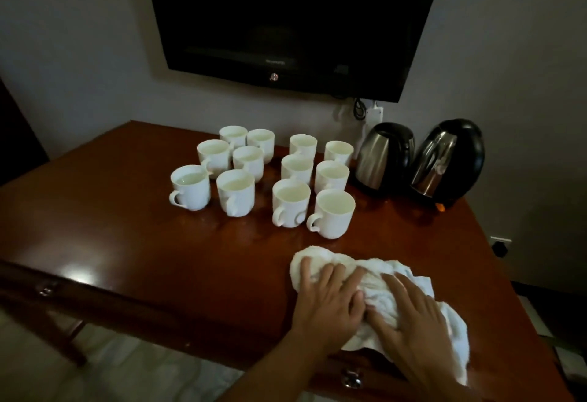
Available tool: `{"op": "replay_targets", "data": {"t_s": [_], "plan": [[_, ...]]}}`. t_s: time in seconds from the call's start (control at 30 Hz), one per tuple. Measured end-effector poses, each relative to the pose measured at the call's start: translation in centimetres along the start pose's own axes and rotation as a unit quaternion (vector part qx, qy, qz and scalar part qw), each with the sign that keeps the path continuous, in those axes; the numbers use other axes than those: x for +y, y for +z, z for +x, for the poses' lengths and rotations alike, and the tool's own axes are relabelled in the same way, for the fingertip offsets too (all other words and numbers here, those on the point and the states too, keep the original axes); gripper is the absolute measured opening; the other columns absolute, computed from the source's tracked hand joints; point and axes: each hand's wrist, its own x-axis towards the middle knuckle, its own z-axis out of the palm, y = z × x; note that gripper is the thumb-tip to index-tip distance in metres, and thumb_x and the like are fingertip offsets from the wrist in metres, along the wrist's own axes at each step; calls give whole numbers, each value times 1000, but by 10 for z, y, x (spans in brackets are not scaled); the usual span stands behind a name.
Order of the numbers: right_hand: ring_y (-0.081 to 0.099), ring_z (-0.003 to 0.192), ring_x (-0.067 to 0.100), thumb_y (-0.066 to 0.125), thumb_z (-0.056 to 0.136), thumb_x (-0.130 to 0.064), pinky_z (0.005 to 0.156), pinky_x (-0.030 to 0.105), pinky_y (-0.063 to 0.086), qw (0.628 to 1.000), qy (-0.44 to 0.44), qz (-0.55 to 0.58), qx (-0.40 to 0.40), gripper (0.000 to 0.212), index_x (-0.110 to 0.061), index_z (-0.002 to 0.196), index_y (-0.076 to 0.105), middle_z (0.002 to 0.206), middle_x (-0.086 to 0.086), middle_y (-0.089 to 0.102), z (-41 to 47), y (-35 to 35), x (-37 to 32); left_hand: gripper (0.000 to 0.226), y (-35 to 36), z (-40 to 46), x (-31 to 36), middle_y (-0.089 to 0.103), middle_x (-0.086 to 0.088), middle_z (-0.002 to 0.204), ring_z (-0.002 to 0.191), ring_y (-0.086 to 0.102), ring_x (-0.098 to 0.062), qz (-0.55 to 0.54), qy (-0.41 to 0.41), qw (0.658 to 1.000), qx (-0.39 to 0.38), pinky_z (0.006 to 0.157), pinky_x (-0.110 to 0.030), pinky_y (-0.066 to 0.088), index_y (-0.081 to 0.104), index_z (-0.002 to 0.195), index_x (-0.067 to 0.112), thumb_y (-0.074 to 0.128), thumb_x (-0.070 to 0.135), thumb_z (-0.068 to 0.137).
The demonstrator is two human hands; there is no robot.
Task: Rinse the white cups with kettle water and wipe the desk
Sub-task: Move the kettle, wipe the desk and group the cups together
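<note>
Several white cups (330,214) stand upright in two clusters at the middle of the reddish-brown desk (133,242); the near-left cup (190,187) holds liquid. Two steel-and-black kettles (382,157) (446,160) stand side by side at the back right. A crumpled white towel (378,281) lies on the desk's near right part. My left hand (327,300) presses flat on the towel's left half with fingers spread. My right hand (413,316) presses flat on its right half. Part of the towel hangs over the front edge.
A dark wall-mounted television (286,20) hangs above the desk, with cables and a socket (374,114) under it behind the kettles. Drawer handles (351,378) (47,289) show on the desk's front. A wet sheen lies on the desk around the cups.
</note>
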Motion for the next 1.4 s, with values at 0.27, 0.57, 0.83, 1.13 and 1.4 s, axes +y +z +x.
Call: {"op": "replay_targets", "data": {"t_s": [0.27, 0.57, 0.83, 1.13, 1.4], "plan": [[10, 153, 12, 1, 70, -94, 126, 42, 7, 998, -44, -4, -50, 99, -46, 155, 15, 167, -13, 14, -7, 26, -90, 48, -33, -35, -85, 62, -2, 128, 115, 56, -23, 79, -22, 996, -40, 106, -63, 34, 51, 142, 29, 34, 44, 99], [5, 154, 14, 9, 75, -86, 126, 41, 0, 994, -69, 13, -78, 91, -45, 156, 15, 168, -12, 10, 5, 53, -144, 53, -54, -47, -141, 55, 1, 140, 120, 49, -23, 142, -55, 982, -108, 106, -58, 28, 46, 144, 31, 21, 48, 100], [4, 154, 12, 12, 79, -85, 124, 39, 0, 993, -85, 25, -82, 87, -44, 156, 15, 167, -14, 9, 22, 50, -141, 56, -48, -33, -145, 58, -3, 129, 113, 49, -26, 162, -62, 980, -100, 102, -58, 29, 52, 141, 27, 19, 46, 101], [1, 154, 9, 9, 78, -84, 121, 33, -7, 993, -84, 29, -79, 87, -46, 156, 12, 167, -16, 6, 39, 51, -144, 55, -44, -12, -159, 55, -2, 130, 116, 47, -25, 167, -47, 977, -125, 103, -59, 26, 46, 147, 28, 26, 48, 100], [1, 154, 9, 14, 82, -86, 121, 33, -7, 994, -83, 31, -66, 85, -45, 156, 13, 167, -16, 7, 44, 56, -144, 52, -44, -5, -166, 60, -7, 117, 105, 53, -26, 137, -16, 989, -58, 100, -58, 34, 56, 140, 24, 31, 42, 98]]}}
